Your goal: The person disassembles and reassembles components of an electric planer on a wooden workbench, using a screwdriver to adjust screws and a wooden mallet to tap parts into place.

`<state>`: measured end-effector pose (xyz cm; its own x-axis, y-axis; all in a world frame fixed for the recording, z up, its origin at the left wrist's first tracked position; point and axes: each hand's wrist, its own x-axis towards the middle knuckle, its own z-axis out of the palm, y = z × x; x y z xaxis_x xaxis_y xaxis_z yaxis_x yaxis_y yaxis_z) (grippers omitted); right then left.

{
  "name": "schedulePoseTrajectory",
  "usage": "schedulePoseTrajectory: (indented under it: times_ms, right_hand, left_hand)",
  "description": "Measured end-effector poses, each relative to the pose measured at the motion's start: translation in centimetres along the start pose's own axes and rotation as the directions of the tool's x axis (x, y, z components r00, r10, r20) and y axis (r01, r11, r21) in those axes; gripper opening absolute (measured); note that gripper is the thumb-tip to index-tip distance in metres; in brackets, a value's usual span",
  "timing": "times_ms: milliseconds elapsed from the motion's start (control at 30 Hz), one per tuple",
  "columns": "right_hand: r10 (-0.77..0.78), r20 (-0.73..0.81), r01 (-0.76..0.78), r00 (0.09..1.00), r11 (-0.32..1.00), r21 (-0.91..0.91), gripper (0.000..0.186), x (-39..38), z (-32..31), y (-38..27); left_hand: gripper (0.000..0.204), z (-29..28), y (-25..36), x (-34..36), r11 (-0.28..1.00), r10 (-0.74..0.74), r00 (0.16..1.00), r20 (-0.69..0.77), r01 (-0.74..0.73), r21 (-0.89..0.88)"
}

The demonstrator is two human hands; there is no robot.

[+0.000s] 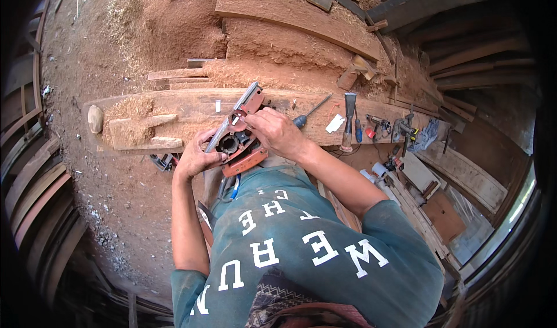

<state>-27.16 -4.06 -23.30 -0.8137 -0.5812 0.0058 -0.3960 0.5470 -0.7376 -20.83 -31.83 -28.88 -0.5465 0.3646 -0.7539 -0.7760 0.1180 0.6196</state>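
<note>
At the bench, hands (232, 139) half hide an orange planer (239, 136); its underside unseen.

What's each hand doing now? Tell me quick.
Left hand: closed on the red power planer, steadying it.
Right hand: fingers on the planer's top; grip cannot be told.

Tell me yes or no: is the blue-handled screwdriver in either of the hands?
No. The blue-handled screwdriver lies on the plank, while the left hand and right hand both grip the orange power tool.
</note>
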Motion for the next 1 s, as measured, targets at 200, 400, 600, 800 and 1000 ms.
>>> schedulePoseTrajectory:
  times_ms: [200, 400, 600, 800, 1000]
  right_hand:
    - [0.018, 0.143, -0.013, 0.990, 0.999, -0.037, 0.031, 0.6, 0.2, 0.5]
    - [-0.020, 0.149, 0.026, 0.989, 0.999, -0.034, 0.030, 0.9, 0.7, 1.4]
    - [-0.108, 0.198, 0.117, 0.974, 0.993, -0.032, 0.030, 0.9, 0.6, 1.8]
    - [-0.165, 0.201, 0.177, 0.966, 0.983, -0.041, 0.037, 0.4, 0.8, 2.1]
    - [-0.182, 0.096, 0.185, 0.979, 0.982, -0.027, 0.027, 0.1, 0.4, 1.6]
  left_hand:
    - [0.085, 0.2, 0.3, 0.1, 0.999, 0.022, 1.000, -0.008, -0.022, 0.045]
    - [0.084, 0.2, 0.4, 0.1, 0.999, 0.015, 1.000, -0.003, -0.015, 0.038]
    - [0.081, 0.0, -0.8, 0.4, 0.999, 0.042, 0.999, -0.007, -0.042, 0.016]
    - [0.079, 0.2, 0.5, 0.1, 1.000, 0.029, 1.000, 0.010, -0.030, 0.008]
    - [0.084, -0.1, -1.2, 0.5, 0.999, 0.038, 0.999, -0.011, -0.039, -0.028]
